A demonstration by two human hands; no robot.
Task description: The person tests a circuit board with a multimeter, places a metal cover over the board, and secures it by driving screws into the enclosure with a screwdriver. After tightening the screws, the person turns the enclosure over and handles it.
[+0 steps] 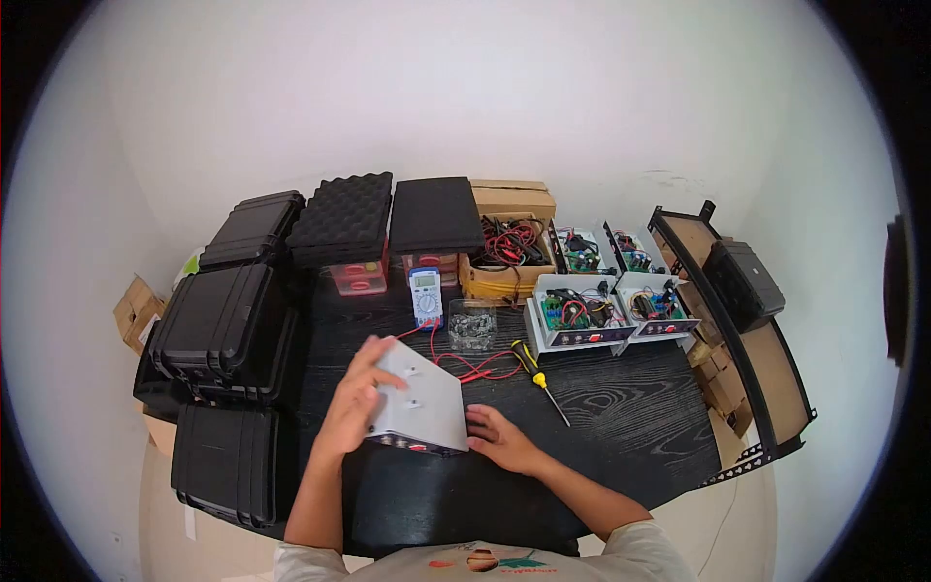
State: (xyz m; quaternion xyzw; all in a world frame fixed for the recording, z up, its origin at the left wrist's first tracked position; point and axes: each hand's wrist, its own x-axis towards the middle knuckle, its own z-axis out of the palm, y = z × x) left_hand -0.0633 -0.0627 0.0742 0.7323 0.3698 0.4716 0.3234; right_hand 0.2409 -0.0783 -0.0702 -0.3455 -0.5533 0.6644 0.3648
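Note:
A light grey metal box (pixel 425 393) with a flat top lies on the table in front of me, turned at an angle. Two small whitish patches with dark dots show on its top, and sockets and a red switch line its front face. My left hand (pixel 355 400) grips the box along its left side, one finger stretched over the top. At the right front corner, my right hand (pixel 502 439) holds the box with bent fingers against its edge. The underside of the box is hidden.
Behind the box are a multimeter (pixel 427 296) with red leads, a clear tray of small hardware (pixel 472 328) and a yellow-black screwdriver (pixel 541 378). Several open electronics units (pixel 582 315) stand at right, near a black-framed shelf (pixel 766 378). Black cases (pixel 218 320) are stacked at left.

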